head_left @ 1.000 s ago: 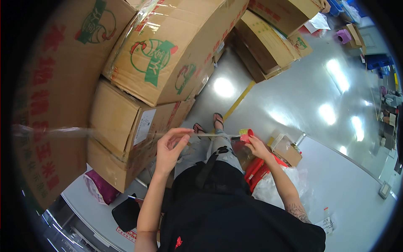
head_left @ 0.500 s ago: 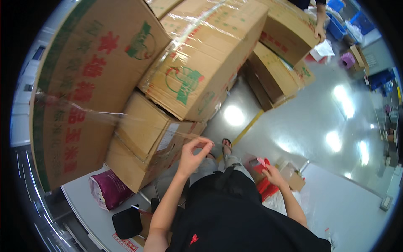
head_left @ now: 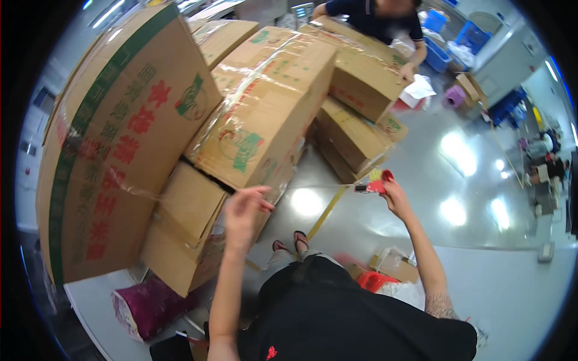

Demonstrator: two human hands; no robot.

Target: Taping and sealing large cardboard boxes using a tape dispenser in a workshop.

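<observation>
My right hand [head_left: 394,195] is closed around a red tape dispenser [head_left: 373,186], held out over the floor. From it a thin strand of clear tape [head_left: 322,185] stretches left toward my left hand [head_left: 242,210]. That hand is blurred, its fingertips pointing right; whether they grip the strand is unclear. Beside it on the left is a lower cardboard box [head_left: 174,231]. Clear tape [head_left: 129,189] also crosses the tall cardboard box [head_left: 114,156] with green and red print. A large taped carton [head_left: 265,108] lies just beyond my left hand.
At the far side, a person [head_left: 382,21] rests a hand on another carton [head_left: 361,66], stacked above an open box [head_left: 352,135]. A purple bag [head_left: 150,307] lies at lower left. Red and white bags [head_left: 394,289] sit by my right side, near a white table [head_left: 506,289].
My right hand has moved forward and up with the tape dispenser. My left hand has shifted left, its pinch loosening into a blur. The view has tilted up, showing more of the person.
</observation>
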